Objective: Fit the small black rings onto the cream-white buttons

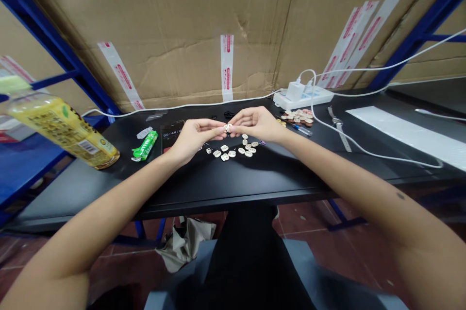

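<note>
My left hand (pixel 194 135) and my right hand (pixel 255 123) meet over the black table, fingertips pinched together. Between them sits a small cream-coloured piece (pixel 227 128) with holes or a raised outline; both hands grip it. Its exact kind is too small to make out. Just below my hands lie several similar flat cream pieces (pixel 224 157), loosely scattered. Near my left wrist rests a phone (pixel 171 131) with a running timer on its screen. A pile of cream and brown pieces (pixel 298 116) lies to the right of my right hand.
A tilted-looking bottle of yellow drink (pixel 69 130) and a green wrapper (pixel 146 146) are at left. At right are a white power strip (pixel 304 97) with a charger and cables, a wristwatch (pixel 338 125), a small blue-tipped tool (pixel 303 129) and a white sheet (pixel 407 132). Cardboard (pixel 174 23) walls the back.
</note>
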A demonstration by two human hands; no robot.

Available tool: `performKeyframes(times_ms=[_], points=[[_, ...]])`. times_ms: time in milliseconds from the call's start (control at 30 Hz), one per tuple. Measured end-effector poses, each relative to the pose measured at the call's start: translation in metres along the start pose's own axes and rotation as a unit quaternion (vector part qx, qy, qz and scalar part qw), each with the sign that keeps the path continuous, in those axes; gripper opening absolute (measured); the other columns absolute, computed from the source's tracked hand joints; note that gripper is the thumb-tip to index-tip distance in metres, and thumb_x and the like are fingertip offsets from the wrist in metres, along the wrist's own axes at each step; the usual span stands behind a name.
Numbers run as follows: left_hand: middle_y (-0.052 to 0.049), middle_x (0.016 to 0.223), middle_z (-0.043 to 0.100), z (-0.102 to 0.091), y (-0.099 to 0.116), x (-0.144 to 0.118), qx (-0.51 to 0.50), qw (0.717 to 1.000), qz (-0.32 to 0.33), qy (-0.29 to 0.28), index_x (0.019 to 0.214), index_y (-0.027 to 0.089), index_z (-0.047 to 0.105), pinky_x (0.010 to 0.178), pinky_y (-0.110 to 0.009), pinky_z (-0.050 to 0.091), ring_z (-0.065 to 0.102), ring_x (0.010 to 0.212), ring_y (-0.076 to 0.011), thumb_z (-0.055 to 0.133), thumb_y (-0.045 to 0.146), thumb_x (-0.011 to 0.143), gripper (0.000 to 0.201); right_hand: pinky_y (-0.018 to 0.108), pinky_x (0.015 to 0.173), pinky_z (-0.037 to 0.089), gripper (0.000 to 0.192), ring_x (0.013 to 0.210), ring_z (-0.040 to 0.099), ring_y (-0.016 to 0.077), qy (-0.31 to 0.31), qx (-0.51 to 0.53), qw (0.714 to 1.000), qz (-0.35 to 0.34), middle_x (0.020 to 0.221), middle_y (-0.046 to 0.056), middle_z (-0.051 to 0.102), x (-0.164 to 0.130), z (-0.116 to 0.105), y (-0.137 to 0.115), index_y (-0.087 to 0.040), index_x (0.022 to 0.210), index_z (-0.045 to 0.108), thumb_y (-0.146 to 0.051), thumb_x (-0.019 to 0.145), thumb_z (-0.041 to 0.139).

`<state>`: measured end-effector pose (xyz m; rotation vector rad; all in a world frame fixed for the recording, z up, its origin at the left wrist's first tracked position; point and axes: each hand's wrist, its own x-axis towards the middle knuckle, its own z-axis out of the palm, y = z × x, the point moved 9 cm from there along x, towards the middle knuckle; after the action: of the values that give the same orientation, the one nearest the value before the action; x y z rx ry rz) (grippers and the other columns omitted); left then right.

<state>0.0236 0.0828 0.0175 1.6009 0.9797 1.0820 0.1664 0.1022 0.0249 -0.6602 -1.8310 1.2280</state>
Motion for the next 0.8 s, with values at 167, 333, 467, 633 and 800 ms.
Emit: performKeyframes(times_ms=[167, 333, 467, 633, 800], points=[[-0.011, 0.097, 0.078, 0.0007, -0.0011, 0.0, -0.01, 1.0, 0.002, -0.002, 0.095, 0.013, 0.077, 0.092, -0.037, 0.059, 0.074, 0.09, -0.022, 0.084, 0.038, 0.074, 0.033, 0.032, 0.073, 0.061, 0.037, 0.075, 0.074, 0.0176, -0.002, 0.007, 1.0, 0.0, 0.08, 0.008, 0.077, 0.0003, 0.0007, 0.0013, -0.012, 0.088, 0.073, -0.037, 0.064, 0.088], [-0.011, 0.096, 0.078, 0.0005, 0.001, -0.0009, -0.005, 1.0, 0.005, 0.003, 0.092, 0.013, 0.077, 0.091, -0.038, 0.059, 0.074, 0.088, -0.0219, 0.086, 0.038, 0.072, 0.033, 0.031, 0.072, 0.061, 0.034, 0.072, 0.073, 0.0167, 0.011, 0.024, 1.0, -0.003, 0.078, 0.008, 0.077, 0.0001, -0.0005, -0.0001, -0.013, 0.082, 0.074, -0.034, 0.06, 0.091], [-0.012, 0.092, 0.078, 0.0015, 0.0035, -0.0019, 0.0, 1.0, 0.009, 0.007, 0.09, 0.013, 0.076, 0.09, -0.04, 0.06, 0.075, 0.087, -0.023, 0.087, 0.039, 0.071, 0.034, 0.032, 0.071, 0.061, 0.031, 0.07, 0.072, 0.0163, 0.016, 0.026, 1.0, -0.002, 0.076, 0.008, 0.077, -0.0007, -0.0008, 0.0005, -0.013, 0.079, 0.076, -0.033, 0.06, 0.091], [-0.011, 0.088, 0.078, 0.0051, 0.0064, -0.0037, -0.007, 1.0, 0.017, 0.004, 0.086, 0.011, 0.075, 0.087, -0.04, 0.061, 0.075, 0.084, -0.0228, 0.087, 0.037, 0.071, 0.032, 0.03, 0.069, 0.06, 0.031, 0.069, 0.072, 0.016, 0.024, 0.04, 0.999, 0.004, 0.076, 0.008, 0.077, -0.0026, 0.0, 0.0028, -0.013, 0.08, 0.078, -0.032, 0.059, 0.092], [-0.01, 0.085, 0.078, 0.0067, 0.0067, -0.0041, -0.015, 0.999, 0.029, 0.005, 0.084, 0.011, 0.074, 0.082, -0.036, 0.062, 0.075, 0.08, -0.0209, 0.086, 0.032, 0.073, 0.027, 0.03, 0.069, 0.06, 0.032, 0.068, 0.071, 0.0157, 0.03, 0.053, 0.998, 0.012, 0.074, 0.007, 0.077, -0.0022, 0.0022, 0.0034, -0.014, 0.076, 0.077, -0.033, 0.056, 0.093]])
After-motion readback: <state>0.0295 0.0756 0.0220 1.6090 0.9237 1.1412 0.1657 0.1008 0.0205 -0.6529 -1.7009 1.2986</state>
